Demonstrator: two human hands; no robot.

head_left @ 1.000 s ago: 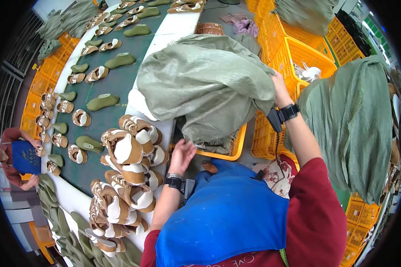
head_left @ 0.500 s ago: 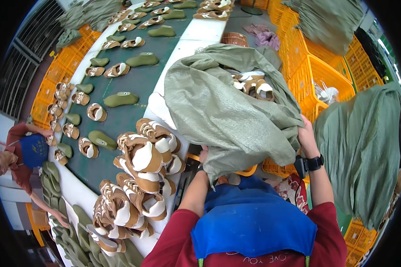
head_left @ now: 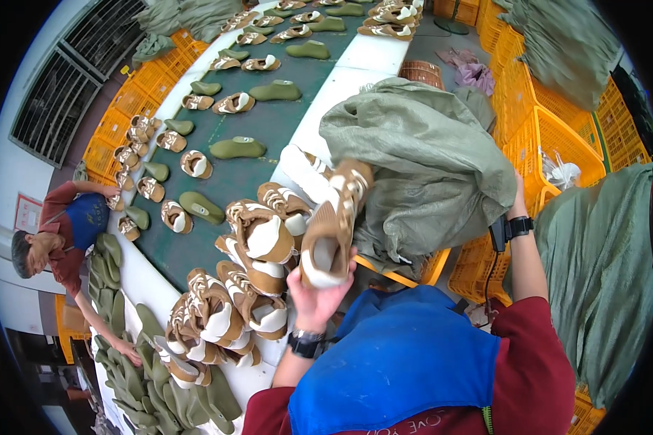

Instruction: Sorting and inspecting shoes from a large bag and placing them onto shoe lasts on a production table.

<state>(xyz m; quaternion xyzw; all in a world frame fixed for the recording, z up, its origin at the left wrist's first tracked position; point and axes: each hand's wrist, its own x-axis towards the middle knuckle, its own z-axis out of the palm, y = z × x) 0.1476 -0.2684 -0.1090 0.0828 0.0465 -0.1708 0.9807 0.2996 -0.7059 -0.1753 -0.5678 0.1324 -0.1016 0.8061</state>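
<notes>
My left hand [head_left: 319,296] grips a brown and white sneaker [head_left: 326,250] by its heel, toe pointing away and upward. The sneaker is held in front of a grey-green woven sack [head_left: 428,163], its front part smeared by motion. At the sack's right edge, my right hand [head_left: 519,197] keeps hold of the cloth, with most of its fingers hidden behind it. The sack rests over a yellow crate [head_left: 435,267], and its opening is covered by folds. Left of the held sneaker, more such sneakers [head_left: 265,232] are stacked on the white table edge [head_left: 265,362].
A green conveyor belt [head_left: 239,192] carries rows of sneakers and olive shoe lasts [head_left: 237,148]. Across it, a co-worker [head_left: 65,232] reaches into a pile of lasts [head_left: 152,384]. Yellow crates [head_left: 559,148] and a hanging green sack [head_left: 598,275] stand on the right.
My left hand has left the sack's near edge and now holds a sneaker up to its left. The sack's opening, which showed shoes inside, is now covered. The view has shifted.
</notes>
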